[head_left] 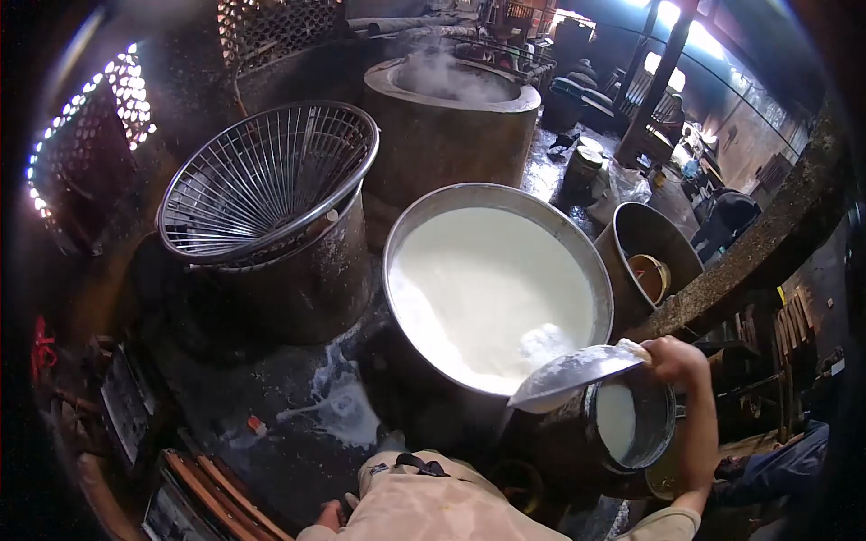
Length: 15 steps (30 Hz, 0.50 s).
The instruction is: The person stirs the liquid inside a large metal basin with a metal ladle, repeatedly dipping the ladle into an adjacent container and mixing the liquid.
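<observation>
My right hand (675, 361) is wrapped round the handle end of a broad, shallow metal scoop (577, 377). The scoop hangs tilted over the near right rim of a large round metal vat (393, 311), which holds white milky liquid (487, 279) with a patch of froth near the scoop. Below my right wrist stands a smaller dark bucket (666, 424), with white liquid in it too. Down by my left hip, my left hand (332, 516) shows only in part, away from the vat; its fingers are too unclear to read.
To the left, a slatted metal basket (271, 189) rests on a dark drum (316, 288). A steaming round cauldron (451, 126) stands behind. An open metal barrel (622, 261) sits at right beside a slanting beam (749, 270). Spilled white liquid (343, 406) wets the floor near wooden-edged frames (216, 496).
</observation>
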Motion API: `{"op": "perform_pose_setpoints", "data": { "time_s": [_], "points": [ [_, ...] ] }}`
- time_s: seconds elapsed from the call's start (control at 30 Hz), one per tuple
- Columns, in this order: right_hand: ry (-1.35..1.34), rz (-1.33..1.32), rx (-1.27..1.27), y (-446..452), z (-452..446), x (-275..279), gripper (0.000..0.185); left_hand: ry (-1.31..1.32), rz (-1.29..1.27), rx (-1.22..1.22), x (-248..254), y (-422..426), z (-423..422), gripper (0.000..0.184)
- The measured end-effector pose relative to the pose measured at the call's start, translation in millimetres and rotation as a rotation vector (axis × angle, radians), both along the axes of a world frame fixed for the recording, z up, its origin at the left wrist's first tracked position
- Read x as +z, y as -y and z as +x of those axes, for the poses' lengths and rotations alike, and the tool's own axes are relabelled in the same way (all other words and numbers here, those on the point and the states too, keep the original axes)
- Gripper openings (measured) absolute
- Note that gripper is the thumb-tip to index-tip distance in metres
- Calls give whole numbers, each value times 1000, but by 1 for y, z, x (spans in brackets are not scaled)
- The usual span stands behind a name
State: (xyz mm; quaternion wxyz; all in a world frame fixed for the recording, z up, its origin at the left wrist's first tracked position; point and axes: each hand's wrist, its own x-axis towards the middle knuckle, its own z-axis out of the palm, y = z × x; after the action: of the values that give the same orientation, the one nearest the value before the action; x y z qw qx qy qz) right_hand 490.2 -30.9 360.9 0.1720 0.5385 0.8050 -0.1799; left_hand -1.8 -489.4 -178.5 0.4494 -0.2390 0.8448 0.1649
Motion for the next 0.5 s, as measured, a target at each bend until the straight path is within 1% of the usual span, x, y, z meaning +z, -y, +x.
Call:
{"op": "perform_pose_setpoints", "data": {
  "time_s": [0.03, 0.1, 0.13, 0.17, 0.2, 0.23, 0.27, 0.3, 0.33, 0.37, 0.4, 0.43, 0.5],
  "points": [
    [-26, -50, -5, 6, -14, 20, 47, 23, -6, -22, 0, -4, 2, 29],
    [-118, 4, 155, -6, -17, 17, 50, 38, 19, -65, -5, -25, -2, 27],
    [-155, 10, 182, -16, -26, 10, 51, 34, 50, -74, -6, -41, -7, 26],
    [-193, 14, 208, -24, -45, 2, 53, 27, 138, -50, -28, -54, -17, 25],
    [-302, 62, 248, -30, -67, -6, 53, 269, 535, 366, -50, -71, -30, 19],
    [-412, 108, 287, -30, -96, -14, 53, -179, 526, 168, -13, -103, -28, 20],
    [-528, 179, 313, -38, -119, -40, 53, -57, 686, -49, 7, -120, -47, 27],
    [-522, 114, 259, -39, -148, -56, 56, -90, 826, 16, 77, -144, -43, 30],
    [-401, 183, 338, -53, -172, -93, 59, -77, 1041, 8, 69, -146, -59, 36],
    [-499, 220, 428, -55, -199, -115, 60, -88, 1044, 24, 88, -151, -59, 36],
    [-520, 223, 478, -52, -225, -126, 54, -183, 1013, -58, 130, -159, -58, 37],
    [-542, 227, 528, -50, -249, -137, 48, -278, 978, -139, 159, -158, -57, 38],
    [-511, 303, 642, -60, -288, -198, 43, -327, 1002, -66, 164, -125, -56, 36]
  ]
}}
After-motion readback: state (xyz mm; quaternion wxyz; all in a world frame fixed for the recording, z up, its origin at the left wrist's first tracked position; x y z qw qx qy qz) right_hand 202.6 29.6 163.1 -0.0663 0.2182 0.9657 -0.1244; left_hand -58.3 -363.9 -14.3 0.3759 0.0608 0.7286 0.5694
